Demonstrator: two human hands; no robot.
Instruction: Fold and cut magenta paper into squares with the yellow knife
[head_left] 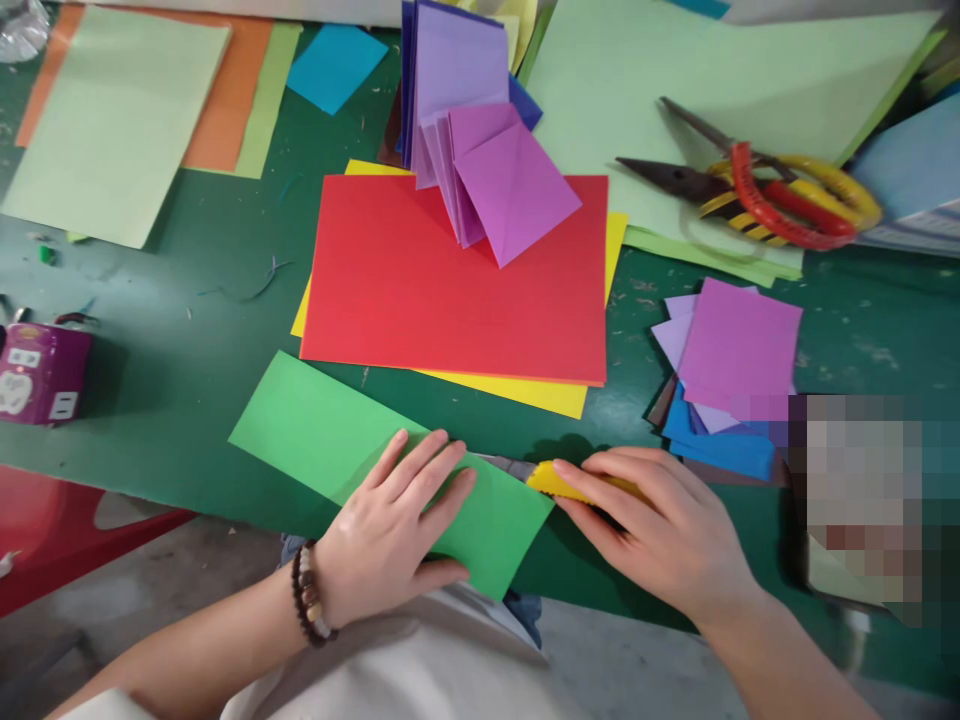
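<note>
A strip of bright green paper [307, 420] lies at a slant over the table's front edge, its near right corner jutting past it. Flat on this paper rests my left hand [394, 520], fingers stretched and slightly apart. My right hand [667, 525] is closed round a yellow utility knife [559, 481], whose grey blade [514, 466] points left along the paper's far edge. Part of the blade is hidden by the paper, and I cannot tell whether it sits inside a fold.
Beyond lie red paper [450, 310] over yellow sheets [510, 392], with purple squares [517, 195] on top. Scissors and pliers [780, 200] rest on pale green sheets [637, 80]. More purple squares [742, 340] lie right, a small purple box [45, 370] left, and a red stool [52, 520] below.
</note>
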